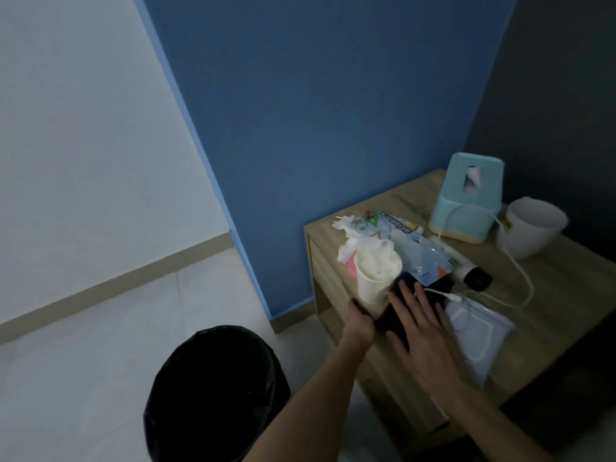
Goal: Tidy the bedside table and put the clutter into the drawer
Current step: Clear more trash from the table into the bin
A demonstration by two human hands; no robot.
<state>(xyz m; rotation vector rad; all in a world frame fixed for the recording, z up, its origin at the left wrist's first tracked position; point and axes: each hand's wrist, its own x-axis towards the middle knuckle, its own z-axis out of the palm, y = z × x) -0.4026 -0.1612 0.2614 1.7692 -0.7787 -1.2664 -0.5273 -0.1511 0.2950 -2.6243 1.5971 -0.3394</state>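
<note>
A wooden bedside table [550,295] carries the clutter. At its left edge a paper cup [375,278] stuffed with tissue stands beside crumpled tissues [350,235]. Behind it lie a blue plastic packet [420,255] and a white tube with a black cap [466,268]. A black flat object [433,291] lies at the front left. My left hand [360,323] is curled around its near end. My right hand [423,331] rests flat on top of it, fingers spread. A white cable [520,271] and a white mask packet [480,331] lie to the right.
A teal tissue box [466,201] and a white tub [530,228] stand at the back of the table. The drawer front [410,405] below my arms looks shut. A black-lined bin [216,391] stands on the floor to the left, by the blue wall.
</note>
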